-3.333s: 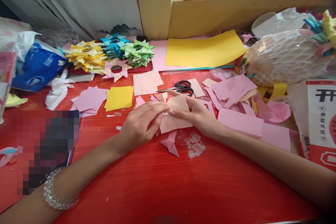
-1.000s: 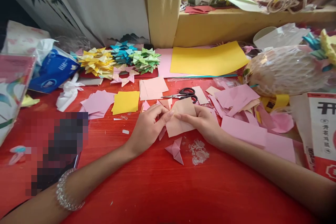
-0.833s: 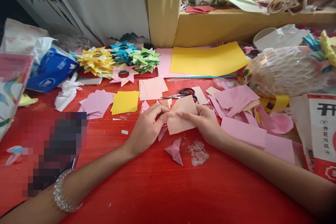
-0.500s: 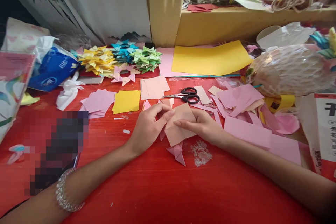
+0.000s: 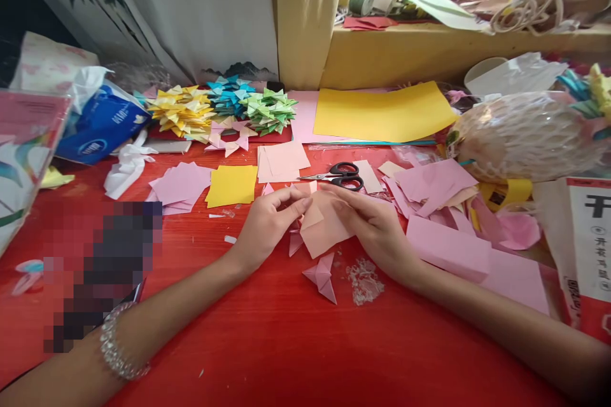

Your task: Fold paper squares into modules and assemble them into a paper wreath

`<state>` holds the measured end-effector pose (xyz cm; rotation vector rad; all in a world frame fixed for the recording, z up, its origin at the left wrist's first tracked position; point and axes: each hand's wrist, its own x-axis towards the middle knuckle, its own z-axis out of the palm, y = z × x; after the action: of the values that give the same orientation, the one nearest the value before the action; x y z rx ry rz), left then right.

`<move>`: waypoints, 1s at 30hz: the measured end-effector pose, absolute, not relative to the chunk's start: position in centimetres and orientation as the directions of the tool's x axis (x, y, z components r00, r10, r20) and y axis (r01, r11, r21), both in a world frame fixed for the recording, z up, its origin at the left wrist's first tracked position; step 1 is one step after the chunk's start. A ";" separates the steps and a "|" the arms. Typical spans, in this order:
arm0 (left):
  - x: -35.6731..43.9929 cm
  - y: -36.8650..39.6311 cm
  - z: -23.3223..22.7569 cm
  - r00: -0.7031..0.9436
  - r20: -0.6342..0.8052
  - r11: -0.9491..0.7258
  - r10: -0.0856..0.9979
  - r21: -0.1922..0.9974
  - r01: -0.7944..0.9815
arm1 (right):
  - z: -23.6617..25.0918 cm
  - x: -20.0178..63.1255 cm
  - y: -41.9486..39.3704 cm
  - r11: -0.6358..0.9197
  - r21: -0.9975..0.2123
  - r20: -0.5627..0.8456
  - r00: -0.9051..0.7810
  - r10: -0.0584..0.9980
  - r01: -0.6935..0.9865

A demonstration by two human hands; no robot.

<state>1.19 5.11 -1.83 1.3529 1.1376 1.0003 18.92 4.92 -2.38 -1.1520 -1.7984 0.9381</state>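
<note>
Both hands are on the paper: the left hand [image 5: 273,224] pinches the peach sheet [image 5: 329,229] at its far left corner between thumb and forefinger, and the right hand [image 5: 379,229] has it too, thumb laid across the face by the right edge, the other fingers mostly hidden. So the sheet sits squarely between the two grips, spanning the gap from left fingertips to right thumb. It's close to square, no clear long axis to call, with one corner pointing down toward the wearer. And there's a small flap [image 5: 313,215], paler, turned over flat on the left part of the sheet, right beside the left thumb; the left hand is clearly the nearer one to it. Just under the grip, toward the wearer, a folded pink piece [image 5: 323,276] lies on the red table [image 5: 286,346], with clear scraps [image 5: 365,281] beside it, below the right hand. Straight beyond the grip rest black-handled scissors [image 5: 333,174], blades pointing left, next to loose peach squares [image 5: 281,164]. Out left of the grip, yellow squares [image 5: 231,186], then a pink stack [image 5: 180,184]; out right, a heap of pink offcuts [image 5: 432,181].
</note>
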 end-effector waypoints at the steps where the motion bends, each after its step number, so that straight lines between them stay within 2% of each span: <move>1: 1.2 5.1 -1.8 0.194 -0.033 0.016 0.981 0.996 0.088 | -2.3 18.9 4.9 0.338 -0.875 0.243 -0.290 0.926 0.347; 11: 1.1 5.2 -1.8 0.207 -0.062 0.043 0.976 0.995 0.095 | -2.4 19.2 4.8 0.438 -0.800 0.295 -0.366 0.883 0.410; 23: 1.1 5.2 -2.0 0.170 -0.010 -0.021 0.985 0.983 0.182 | -1.9 19.0 4.6 0.406 -0.827 0.230 -0.425 0.876 0.389; 26: 1.1 5.2 -1.9 0.166 0.023 -0.056 0.986 0.978 0.201 | -1.5 19.1 4.5 0.366 -0.883 0.216 -0.439 0.872 0.293; 30: 1.1 4.9 -1.7 0.197 0.035 -0.084 0.980 0.965 0.248 | -1.6 19.0 4.8 0.175 -0.970 0.103 -0.366 0.925 0.170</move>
<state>1.06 4.92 -1.72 1.5263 1.2163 0.9742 19.04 4.80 -1.59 -1.0516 -1.6927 1.2552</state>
